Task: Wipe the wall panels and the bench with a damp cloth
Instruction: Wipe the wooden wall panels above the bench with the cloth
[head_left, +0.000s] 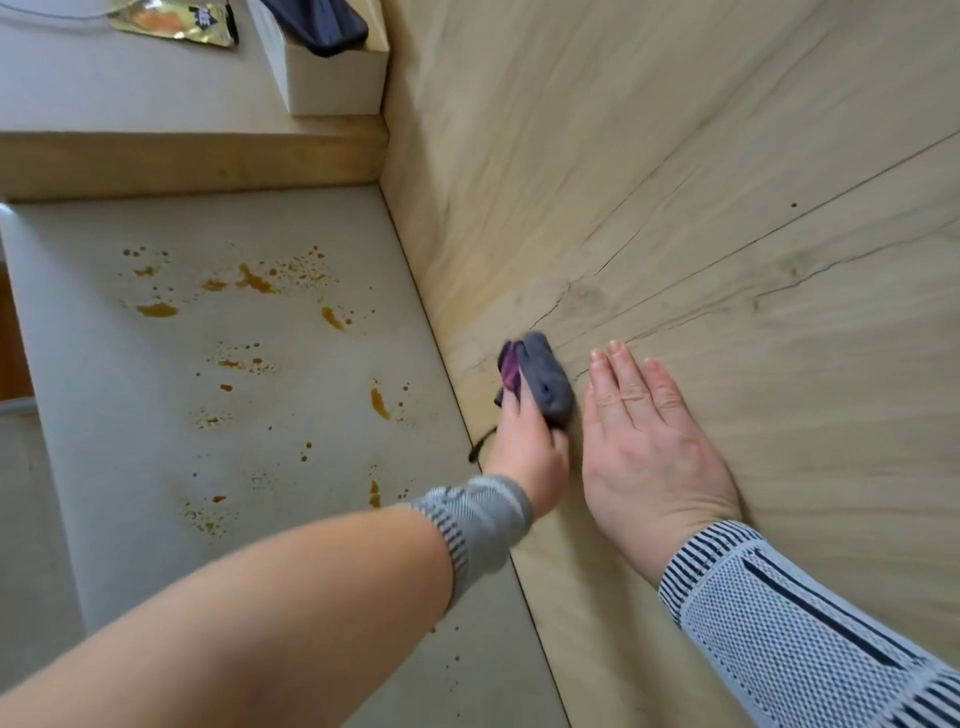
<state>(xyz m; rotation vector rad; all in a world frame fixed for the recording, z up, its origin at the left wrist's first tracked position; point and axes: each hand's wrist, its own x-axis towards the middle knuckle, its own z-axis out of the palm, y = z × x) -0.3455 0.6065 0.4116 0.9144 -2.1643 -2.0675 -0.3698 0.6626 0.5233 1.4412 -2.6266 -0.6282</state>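
I see my left hand gripping a bunched grey and purple cloth, fingers curled round it, pressing it against the wooden wall panel just above the seam where the panel meets the worktop. The cloth is a little blurred. My right hand lies flat on the same panel just right of the cloth, fingers straight and together, holding nothing; a narrow strip of bare wood separates it from the cloth. A thin dark cord hangs below the cloth, next to my left wrist.

Left of the cloth the worktop runs long and pale, its outer edge far from the cloth on the left side. Orange-brown stains are spattered over most of it, larger blots up past the cloth and finer specks closer to me. Beyond the cloth, a wooden step closes the far end of the worktop and carries a higher ledge. On that ledge, a white box stands against the wall panel with a dark object on top, and a gold packet lies left of the box. The panel above and right of the cloth is wide bare wood with dark grain lines.
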